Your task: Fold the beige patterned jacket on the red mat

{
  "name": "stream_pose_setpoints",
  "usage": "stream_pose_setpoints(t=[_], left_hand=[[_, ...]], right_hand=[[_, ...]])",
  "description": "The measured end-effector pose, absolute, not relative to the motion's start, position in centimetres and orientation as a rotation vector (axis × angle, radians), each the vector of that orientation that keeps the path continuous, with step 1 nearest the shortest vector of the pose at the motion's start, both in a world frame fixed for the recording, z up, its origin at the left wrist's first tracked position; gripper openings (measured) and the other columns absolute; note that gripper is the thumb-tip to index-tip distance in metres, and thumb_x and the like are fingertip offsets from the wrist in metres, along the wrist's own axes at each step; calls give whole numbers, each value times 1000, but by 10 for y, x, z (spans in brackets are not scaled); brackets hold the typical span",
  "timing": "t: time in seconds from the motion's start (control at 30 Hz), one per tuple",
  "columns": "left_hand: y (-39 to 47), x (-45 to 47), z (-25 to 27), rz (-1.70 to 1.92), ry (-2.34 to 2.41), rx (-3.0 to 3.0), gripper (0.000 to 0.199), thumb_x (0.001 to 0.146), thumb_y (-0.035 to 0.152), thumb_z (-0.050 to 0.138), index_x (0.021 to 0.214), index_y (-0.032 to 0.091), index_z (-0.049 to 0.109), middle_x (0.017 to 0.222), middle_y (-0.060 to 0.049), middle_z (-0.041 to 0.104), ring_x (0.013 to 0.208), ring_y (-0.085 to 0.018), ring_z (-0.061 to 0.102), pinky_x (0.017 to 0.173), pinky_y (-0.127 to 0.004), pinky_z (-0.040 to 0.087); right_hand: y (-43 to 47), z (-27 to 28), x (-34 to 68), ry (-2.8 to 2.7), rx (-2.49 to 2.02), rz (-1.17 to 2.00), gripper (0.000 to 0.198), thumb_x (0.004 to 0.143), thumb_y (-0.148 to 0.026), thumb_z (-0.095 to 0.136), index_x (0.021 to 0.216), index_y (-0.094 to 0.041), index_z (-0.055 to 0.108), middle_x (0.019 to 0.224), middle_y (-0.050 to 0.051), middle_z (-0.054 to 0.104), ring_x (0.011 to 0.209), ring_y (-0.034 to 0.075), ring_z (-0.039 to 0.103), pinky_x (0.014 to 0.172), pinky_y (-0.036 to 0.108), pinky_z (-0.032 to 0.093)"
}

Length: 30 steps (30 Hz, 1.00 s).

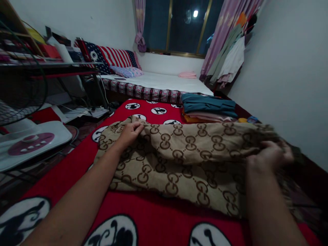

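Your left hand (130, 132) is pressing the soft, limp monogram blanket (179, 160) flat; your right hand (271, 155) is seemingly gripping its blurred edge.

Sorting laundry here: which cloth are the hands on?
The beige cloth with brown interlocking rings, under left hand and right hand; the folded teal pile lies untouched behind.
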State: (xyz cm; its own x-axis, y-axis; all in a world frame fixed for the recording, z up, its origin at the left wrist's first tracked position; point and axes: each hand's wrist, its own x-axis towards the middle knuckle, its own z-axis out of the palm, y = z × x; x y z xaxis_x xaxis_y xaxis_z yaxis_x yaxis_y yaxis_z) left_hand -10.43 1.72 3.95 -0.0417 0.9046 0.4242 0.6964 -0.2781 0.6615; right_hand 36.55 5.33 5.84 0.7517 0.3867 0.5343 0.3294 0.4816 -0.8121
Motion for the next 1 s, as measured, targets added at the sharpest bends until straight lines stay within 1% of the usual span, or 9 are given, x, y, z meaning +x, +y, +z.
stream_pose_setpoints(t=[0.1, 0.17, 0.3, 0.43, 0.57, 0.7, 0.77, 0.9, 1.0], left_hand=[[17, -99, 32, 1211, 1798, 1982, 31, 82, 41, 46, 77, 17, 66, 76, -2, 68, 75, -19, 59, 75, -28, 46], [17, -96, 27, 1208, 1849, 1977, 33, 83, 41, 46, 85, 17, 69, 85, -4, 71, 80, -21, 62, 77, -30, 46], [16, -94, 22, 1188, 1910, 1970, 33, 84, 40, 50, 95, 17, 71, 91, -7, 74, 83, -22, 65, 79, -31, 47], [16, -97, 18, 1220, 1876, 1972, 30, 87, 38, 50, 98, 18, 70, 96, -6, 73, 89, -23, 66, 82, -30, 47], [14, -95, 17, 1264, 1936, 2058, 22, 88, 32, 53, 99, 21, 69, 97, -6, 71, 94, -23, 64, 86, -33, 47], [3, -81, 29, 1501, 1869, 2363, 14, 88, 27, 56, 92, 19, 68, 99, -8, 66, 102, -24, 59, 93, -37, 44], [-6, -70, 38, 1562, 1668, 2467, 17, 92, 29, 54, 87, 19, 67, 93, -6, 66, 96, -21, 60, 89, -33, 46], [-21, -49, 50, 1192, 1403, 2611, 24, 93, 39, 53, 86, 20, 68, 88, -3, 67, 85, -17, 62, 78, -29, 47], [-23, -41, 48, 874, 1490, 2613, 28, 84, 47, 63, 96, 22, 69, 101, -5, 66, 94, -22, 62, 80, -32, 48]], right_hand=[[49, 50, 348, -560, -1168, -219, 54, 53, -2, 53, 104, -17, 55, 111, 15, 58, 105, 32, 56, 97, 52, 41], [38, 57, 326, -764, -1137, -331, 51, 55, 0, 55, 104, -17, 60, 109, 13, 62, 102, 27, 58, 95, 46, 44], [8, 76, 263, -1478, -1077, 154, 17, 79, -21, 60, 93, -19, 69, 94, 6, 70, 88, 21, 64, 84, 38, 50], [-20, 74, 207, -2076, -1009, 500, 20, 80, -37, 67, 94, -23, 72, 92, 3, 71, 83, 19, 65, 78, 33, 50], [-29, 59, 189, -2495, -1110, 369, 36, 71, -26, 74, 107, -27, 69, 101, 3, 68, 91, 21, 63, 76, 31, 47], [-23, 50, 187, -2264, -1304, 203, 25, 74, -13, 59, 95, -23, 69, 95, 4, 68, 90, 21, 63, 76, 30, 45], [-21, 51, 187, -2105, -1314, 262, 23, 74, -14, 58, 93, -22, 69, 92, 3, 69, 86, 20, 63, 75, 30, 45], [-17, 62, 197, -2120, -1287, 727, 22, 75, -33, 65, 93, -22, 72, 79, 1, 70, 71, 17, 63, 64, 27, 47], [-5, 64, 217, -1995, -1346, 689, 31, 81, -40, 60, 100, -19, 72, 93, 5, 72, 69, 17, 63, 64, 29, 48]])
